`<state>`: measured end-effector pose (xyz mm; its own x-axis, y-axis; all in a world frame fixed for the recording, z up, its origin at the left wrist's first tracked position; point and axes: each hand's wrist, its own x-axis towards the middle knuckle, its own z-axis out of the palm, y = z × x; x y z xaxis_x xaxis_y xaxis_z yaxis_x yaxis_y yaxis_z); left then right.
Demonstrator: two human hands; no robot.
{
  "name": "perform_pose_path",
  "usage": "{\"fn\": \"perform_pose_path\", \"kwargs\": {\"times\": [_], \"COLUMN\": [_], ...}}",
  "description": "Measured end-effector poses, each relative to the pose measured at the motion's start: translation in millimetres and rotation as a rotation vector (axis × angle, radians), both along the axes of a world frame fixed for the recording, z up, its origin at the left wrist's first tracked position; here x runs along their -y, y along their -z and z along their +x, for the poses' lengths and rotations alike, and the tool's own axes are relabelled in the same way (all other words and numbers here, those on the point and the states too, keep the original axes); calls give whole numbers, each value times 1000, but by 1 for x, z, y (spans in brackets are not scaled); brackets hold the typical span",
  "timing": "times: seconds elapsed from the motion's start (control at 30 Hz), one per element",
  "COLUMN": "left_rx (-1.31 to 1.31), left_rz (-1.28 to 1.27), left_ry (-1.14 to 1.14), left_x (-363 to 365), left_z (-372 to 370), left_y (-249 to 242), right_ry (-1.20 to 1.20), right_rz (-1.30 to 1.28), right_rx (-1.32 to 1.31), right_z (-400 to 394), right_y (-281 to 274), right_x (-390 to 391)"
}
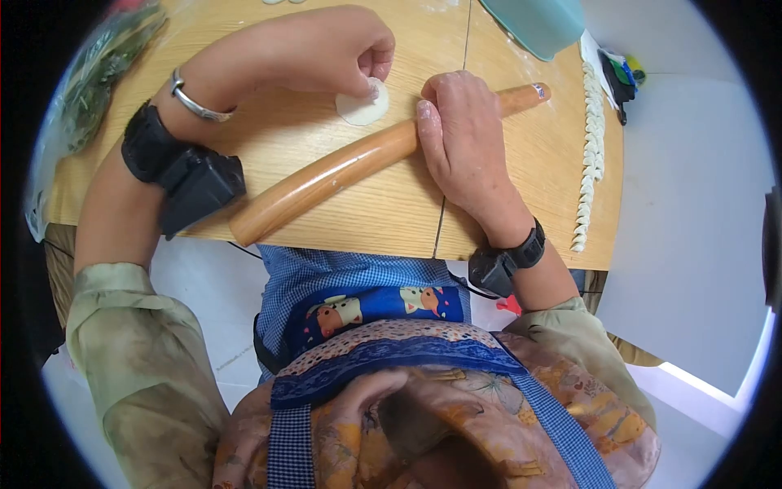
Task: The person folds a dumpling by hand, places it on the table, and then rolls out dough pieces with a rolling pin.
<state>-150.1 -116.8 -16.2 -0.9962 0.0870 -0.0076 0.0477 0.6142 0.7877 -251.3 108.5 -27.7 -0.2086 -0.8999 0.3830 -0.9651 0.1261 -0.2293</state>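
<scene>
A small flat round of white dough (359,108) lies on the wooden table (505,187). My left hand (338,50) pinches its far edge with the fingertips. A long wooden rolling pin (326,175) lies slantwise across the table, just in front of the dough. My right hand (460,134) rests palm-down on the pin's right part, its fingers dusted with flour. Both wrists carry black strapped devices; the left one also has a silver bangle.
A row of cut dough pieces (590,155) runs along the table's right edge. A teal bowl (542,24) stands at the far right, with dark tools (619,77) beside it. A plastic bag of greens (90,81) lies at the left.
</scene>
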Motion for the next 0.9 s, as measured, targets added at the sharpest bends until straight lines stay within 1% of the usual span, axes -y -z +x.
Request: {"fn": "perform_pose_path", "kwargs": {"times": [0.03, 0.17, 0.23, 0.3, 0.47, 0.57, 0.63, 0.67, 0.73, 0.9], "left_rx": [29, 49, 11, 27, 24, 84, -110, -109, -24, 13], "left_rz": [-47, -78, 2, 6, 23, 6, -26, -25, -14, -52], "left_ry": [-10, 0, 17, 25, 15, 70, 19, 21, 53, 37], "left_x": [0, 0, 0, 1, 5, 10, 9, 11, 14, 12], "left_z": [-1, -2, -1, -1, -1, 0, 2, 1, -2, 0], "left_y": [0, 0, 2, 3, 6, 5, 11, 12, 10, 4], "right_ry": [3, -21, -17, -59, -97, -87, -64, -38, -9, -53], "right_rz": [2, -28, -32, -33, -19, -7, 6, -22, -51, -42], "right_rx": [-1, -22, -30, -68, -50, -8, 28, 19, 9, -48], "right_z": [-1, -1, -2, -6, -26, -29, -30, -30, -29, -16], "right_y": [1, 2, 1, 0, 1, -4, 0, 4, 5, 1], "right_x": [-1, 1, 3, 10, 50, 72, 82, 86, 84, 38]}}
